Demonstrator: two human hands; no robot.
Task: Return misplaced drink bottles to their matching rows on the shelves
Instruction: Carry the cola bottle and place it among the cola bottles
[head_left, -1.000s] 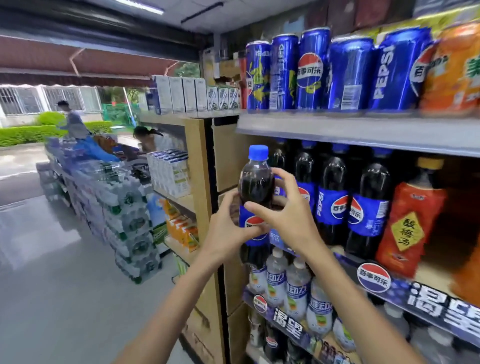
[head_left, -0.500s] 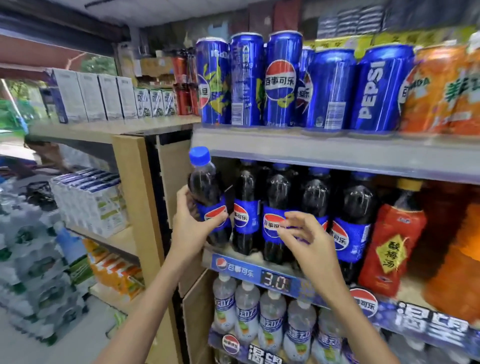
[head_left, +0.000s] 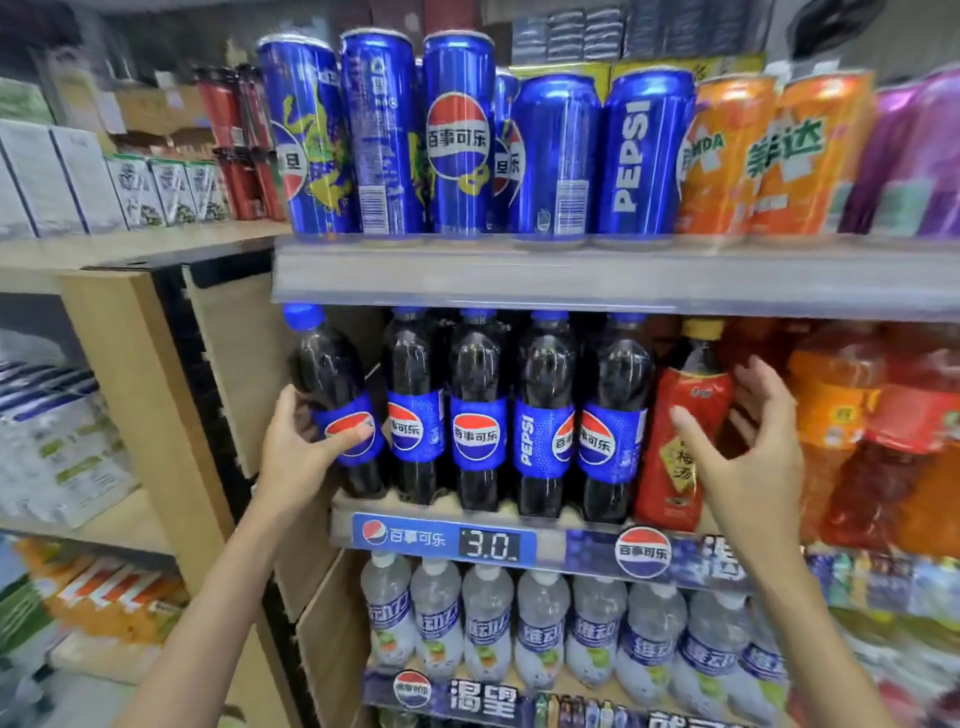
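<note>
My left hand grips a dark Pepsi bottle with a blue cap, tilted slightly at the left end of the middle shelf, its base on the shelf edge. Beside it stands a row of upright Pepsi bottles. My right hand is open with spread fingers, just in front of a red-labelled plum drink bottle with a yellow cap, which stands right of the Pepsi row. Whether the fingers touch it is unclear.
Blue Pepsi cans and orange Mirinda cans fill the top shelf. Orange and red bottles crowd the middle shelf's right. Clear bottles with blue labels line the lower shelf. A wooden shelf unit stands at the left.
My left hand has set the Pepsi bottle down into the left end of the row. My right hand has moved right, from the Pepsi bottles to the red bottle. The view shifted right.
</note>
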